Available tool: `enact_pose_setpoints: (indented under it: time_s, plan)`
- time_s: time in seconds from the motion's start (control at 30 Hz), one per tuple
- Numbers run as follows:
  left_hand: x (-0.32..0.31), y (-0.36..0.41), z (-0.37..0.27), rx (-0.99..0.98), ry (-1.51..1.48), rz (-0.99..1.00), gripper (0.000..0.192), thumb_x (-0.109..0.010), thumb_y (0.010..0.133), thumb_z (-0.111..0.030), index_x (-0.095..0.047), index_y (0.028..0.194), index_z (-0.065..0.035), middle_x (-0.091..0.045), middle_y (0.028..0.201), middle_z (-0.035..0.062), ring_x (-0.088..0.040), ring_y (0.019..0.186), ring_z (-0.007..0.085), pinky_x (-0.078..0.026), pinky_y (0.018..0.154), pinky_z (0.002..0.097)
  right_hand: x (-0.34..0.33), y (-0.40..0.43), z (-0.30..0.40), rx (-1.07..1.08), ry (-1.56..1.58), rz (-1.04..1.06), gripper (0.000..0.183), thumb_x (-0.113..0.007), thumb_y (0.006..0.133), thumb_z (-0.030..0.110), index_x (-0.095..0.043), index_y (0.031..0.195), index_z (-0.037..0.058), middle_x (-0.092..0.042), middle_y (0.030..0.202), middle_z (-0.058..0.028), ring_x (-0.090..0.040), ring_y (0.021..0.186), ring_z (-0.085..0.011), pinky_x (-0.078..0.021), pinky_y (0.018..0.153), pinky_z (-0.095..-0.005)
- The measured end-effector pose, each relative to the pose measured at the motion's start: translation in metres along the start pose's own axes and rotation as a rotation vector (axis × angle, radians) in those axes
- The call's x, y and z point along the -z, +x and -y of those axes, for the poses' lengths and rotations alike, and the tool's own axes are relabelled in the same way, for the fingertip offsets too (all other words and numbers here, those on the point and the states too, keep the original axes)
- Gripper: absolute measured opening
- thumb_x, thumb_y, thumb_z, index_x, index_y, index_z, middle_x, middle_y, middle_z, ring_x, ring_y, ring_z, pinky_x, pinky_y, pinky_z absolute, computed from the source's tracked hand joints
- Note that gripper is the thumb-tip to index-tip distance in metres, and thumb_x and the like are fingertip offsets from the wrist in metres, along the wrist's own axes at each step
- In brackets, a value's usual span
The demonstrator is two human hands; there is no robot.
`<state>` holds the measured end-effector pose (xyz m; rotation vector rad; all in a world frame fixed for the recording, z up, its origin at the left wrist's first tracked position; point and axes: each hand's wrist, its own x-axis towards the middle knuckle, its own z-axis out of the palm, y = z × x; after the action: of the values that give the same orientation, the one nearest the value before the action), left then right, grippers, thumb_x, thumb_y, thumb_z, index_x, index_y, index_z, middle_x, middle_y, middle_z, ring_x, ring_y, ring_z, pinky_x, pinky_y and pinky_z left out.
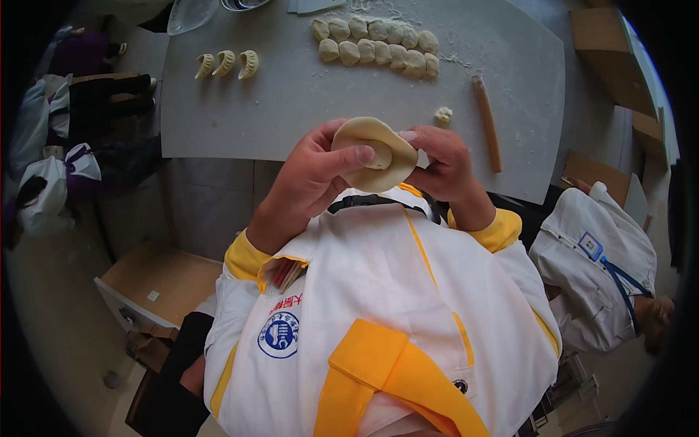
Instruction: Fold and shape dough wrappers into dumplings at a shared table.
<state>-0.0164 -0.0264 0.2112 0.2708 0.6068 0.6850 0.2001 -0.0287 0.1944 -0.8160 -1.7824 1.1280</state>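
Note:
Over the table's near edge, a round dough wrapper is held between both hands, cupped with a wavy rim. My left hand supports it from the left, its thumb laid across the middle on a pale round lump. The thumb hides part of that lump. My right hand pinches the wrapper's right rim, with flour on a fingertip. A small loose piece of dough lies on the table just beyond my right hand. To its right rests a wooden rolling pin.
Two rows of floured dough pieces lie on the grey table. Several pleated dumplings sit at the left. A clear plastic container and a metal bowl stand far left. A person is close on my right.

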Motion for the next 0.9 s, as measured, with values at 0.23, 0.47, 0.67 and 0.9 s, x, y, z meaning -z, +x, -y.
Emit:
enact_pose_setpoints:
  time_s: [0.23, 0.47, 0.67, 0.9]
  plan:
    - [0.001, 0.002, 0.000, 0.056, -0.131, 0.073, 0.032, -0.068, 0.084, -0.007, -0.056, 0.113, -0.0029, -0.063, 0.106, 0.0099, -0.064, 0.099, 0.0192, -0.055, 0.086, 0.0341, -0.001, -0.004, -0.012, 0.026, 0.273, -0.050, 0.035, -0.077, 0.071, 0.001, -0.066, 0.105, 0.0021, -0.061, 0.078, -0.0054, -0.055, 0.058, -0.0108, -0.0427, 0.052, -0.0236]
    - [-0.003, 0.001, 0.002, 0.004, -0.029, 0.006, 0.031, -0.068, 0.084, -0.006, -0.056, 0.113, -0.0022, -0.062, 0.107, 0.0101, -0.063, 0.099, 0.0188, -0.055, 0.085, 0.0333, 0.002, 0.000, -0.002, 0.110, 0.100, -0.051, 0.045, -0.080, 0.069, 0.007, -0.066, 0.111, 0.0044, -0.058, 0.074, -0.0051, -0.053, 0.055, -0.0109, -0.0411, 0.050, -0.0235]
    - [-0.012, -0.002, 0.002, -0.061, 0.136, -0.093, 0.034, -0.070, 0.084, -0.011, -0.055, 0.112, 0.0001, -0.062, 0.103, 0.0094, -0.063, 0.096, 0.0168, -0.054, 0.083, 0.0306, -0.001, 0.002, 0.001, 0.071, 0.083, -0.051, 0.047, -0.081, 0.068, 0.011, -0.066, 0.112, 0.0059, -0.058, 0.074, -0.0050, -0.052, 0.055, -0.0119, -0.0398, 0.050, -0.0251]
    - [-0.023, -0.011, -0.008, 0.009, 0.020, -0.099, 0.049, -0.067, 0.087, -0.016, -0.044, 0.126, 0.0020, -0.057, 0.116, 0.0118, -0.060, 0.105, 0.0197, -0.053, 0.088, 0.0345, -0.004, -0.005, -0.012, -0.057, 0.318, -0.071, 0.044, -0.080, 0.070, 0.008, -0.066, 0.110, 0.0005, -0.059, 0.077, -0.0041, -0.055, 0.070, -0.0107, -0.0417, 0.060, -0.0243]
